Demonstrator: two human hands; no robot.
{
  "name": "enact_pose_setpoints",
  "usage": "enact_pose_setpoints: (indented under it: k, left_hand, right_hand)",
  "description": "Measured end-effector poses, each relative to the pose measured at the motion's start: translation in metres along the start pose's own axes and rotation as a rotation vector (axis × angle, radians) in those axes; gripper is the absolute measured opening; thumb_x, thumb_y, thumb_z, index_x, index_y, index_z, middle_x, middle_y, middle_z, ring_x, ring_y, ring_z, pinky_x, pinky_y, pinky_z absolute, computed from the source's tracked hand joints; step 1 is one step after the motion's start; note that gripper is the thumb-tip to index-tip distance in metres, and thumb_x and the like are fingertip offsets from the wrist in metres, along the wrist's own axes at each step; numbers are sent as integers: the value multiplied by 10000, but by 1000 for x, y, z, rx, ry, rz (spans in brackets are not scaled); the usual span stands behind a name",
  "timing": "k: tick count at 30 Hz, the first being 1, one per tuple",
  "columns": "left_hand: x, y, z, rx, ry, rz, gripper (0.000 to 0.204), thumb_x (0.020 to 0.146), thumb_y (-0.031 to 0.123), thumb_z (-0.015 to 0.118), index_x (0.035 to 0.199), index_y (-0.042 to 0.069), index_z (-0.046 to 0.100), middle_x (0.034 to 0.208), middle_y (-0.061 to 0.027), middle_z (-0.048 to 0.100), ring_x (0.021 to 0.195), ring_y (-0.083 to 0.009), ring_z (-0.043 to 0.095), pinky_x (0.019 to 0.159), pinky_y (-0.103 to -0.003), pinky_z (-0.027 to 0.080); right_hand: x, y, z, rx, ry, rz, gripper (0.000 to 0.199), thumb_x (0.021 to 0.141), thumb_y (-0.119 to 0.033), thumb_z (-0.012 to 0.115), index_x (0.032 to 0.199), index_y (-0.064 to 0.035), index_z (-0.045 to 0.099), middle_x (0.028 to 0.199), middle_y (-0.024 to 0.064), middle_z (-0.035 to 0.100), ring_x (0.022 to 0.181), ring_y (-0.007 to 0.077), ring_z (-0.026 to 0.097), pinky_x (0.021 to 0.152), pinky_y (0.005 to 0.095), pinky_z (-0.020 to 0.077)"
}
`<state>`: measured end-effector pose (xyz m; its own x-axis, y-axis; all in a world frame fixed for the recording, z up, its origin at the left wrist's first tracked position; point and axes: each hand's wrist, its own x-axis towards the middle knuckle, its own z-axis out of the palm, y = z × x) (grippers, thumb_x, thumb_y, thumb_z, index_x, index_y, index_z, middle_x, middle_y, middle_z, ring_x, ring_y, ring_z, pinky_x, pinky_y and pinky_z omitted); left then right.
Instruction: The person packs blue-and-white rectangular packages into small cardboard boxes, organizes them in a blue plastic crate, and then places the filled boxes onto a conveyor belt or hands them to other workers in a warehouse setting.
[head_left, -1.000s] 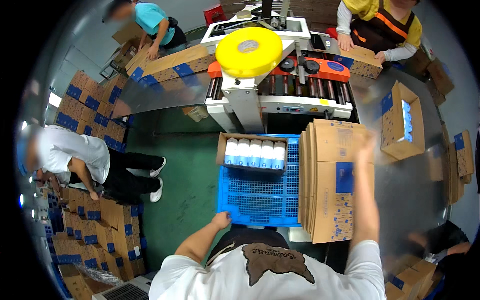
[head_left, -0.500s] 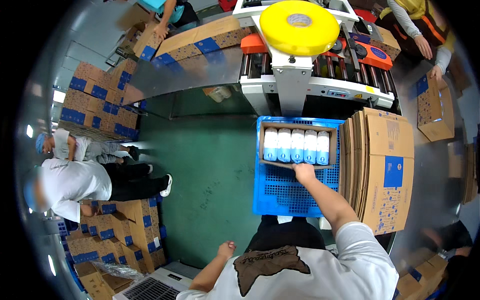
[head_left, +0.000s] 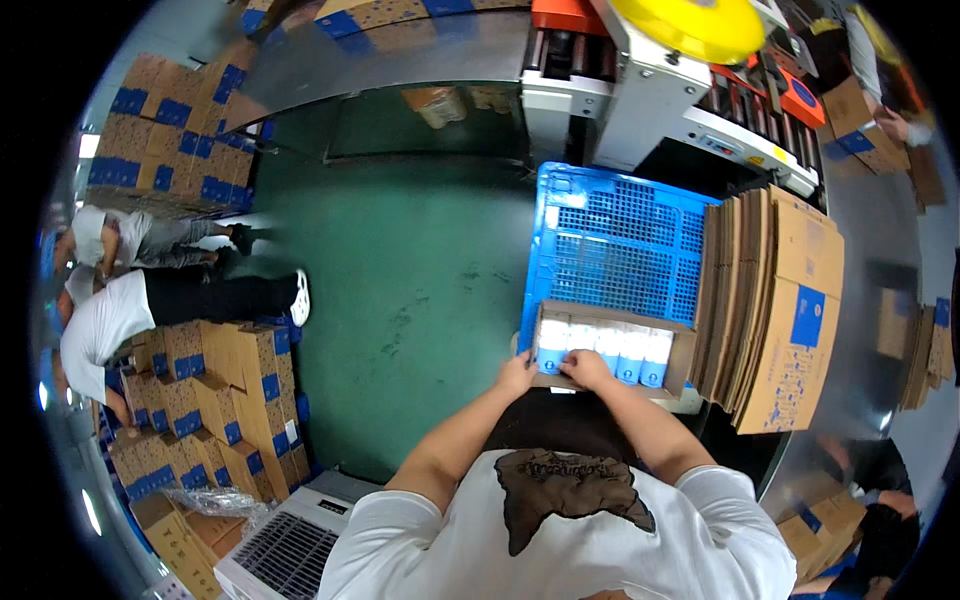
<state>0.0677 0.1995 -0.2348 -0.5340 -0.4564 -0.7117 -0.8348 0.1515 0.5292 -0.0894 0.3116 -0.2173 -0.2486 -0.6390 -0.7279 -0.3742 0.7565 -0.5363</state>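
An open cardboard box (head_left: pixel 682 362) holds a row of white-and-blue packs (head_left: pixel 629 369). It rests at the near end of a blue plastic crate (head_left: pixel 628 215), close to my body. My left hand (head_left: pixel 516 373) is closed on the box's near left corner. Over the near wall lies my right hand (head_left: pixel 588 370), its fingers bent against the wall and the packs behind it. Its exact grip is partly hidden.
Flattened cartons (head_left: pixel 770 310) stand stacked just right of the crate. Beyond it is a taping machine (head_left: pixel 640 110) with a yellow tape roll (head_left: pixel 695 25). Packed cartons (head_left: pixel 215 400) and other people (head_left: pixel 120 320) are at left. A co-worker's hand (head_left: pixel 892 125) touches a carton at upper right.
The box has come from the crate's far end to its near end, toward me. My left hand has risen from my side to the box's corner. My right hand stays at the near wall.
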Motion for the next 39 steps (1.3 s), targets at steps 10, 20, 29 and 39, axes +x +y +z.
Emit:
enact_pose_setpoints:
  k: [10, 20, 29, 39]
  left_hand:
    - [10, -24, 19, -242, 66, 65, 265, 768, 270, 542, 867, 34, 613, 823, -197, 616, 774, -321, 604, 689, -410, 456]
    - [7, -13, 24, -875, 29, -226, 287, 785, 293, 585, 789, 8, 612, 657, -109, 598, 535, -215, 600, 462, -348, 507]
    - [24, 0, -12, -476, 236, 60, 547, 787, 557, 510, 890, 36, 636, 901, -197, 627, 844, -326, 594, 753, -418, 455]
    - [-44, -31, -53, -629, -40, -189, 393, 833, 396, 569, 1057, 74, 550, 927, -21, 559, 818, -142, 518, 682, -295, 433]
  right_hand:
    - [38, 4, 51, -299, 72, 187, 314, 664, -310, 689, 795, -25, 674, 850, 191, 639, 794, 319, 623, 725, 401, 482]
    - [52, 46, 45, 161, 156, 47, 164, 669, -134, 619, 568, -16, 568, 520, 113, 556, 499, 212, 522, 502, 349, 423]
    - [-23, -48, -63, 653, 284, -207, 183, 812, -178, 541, 658, -79, 547, 606, -48, 464, 573, 63, 412, 505, 230, 323]
    - [25, -16, 15, 213, 463, 284, 650, 672, -440, 707, 1125, -30, 485, 981, 226, 582, 889, 319, 574, 758, 384, 469]
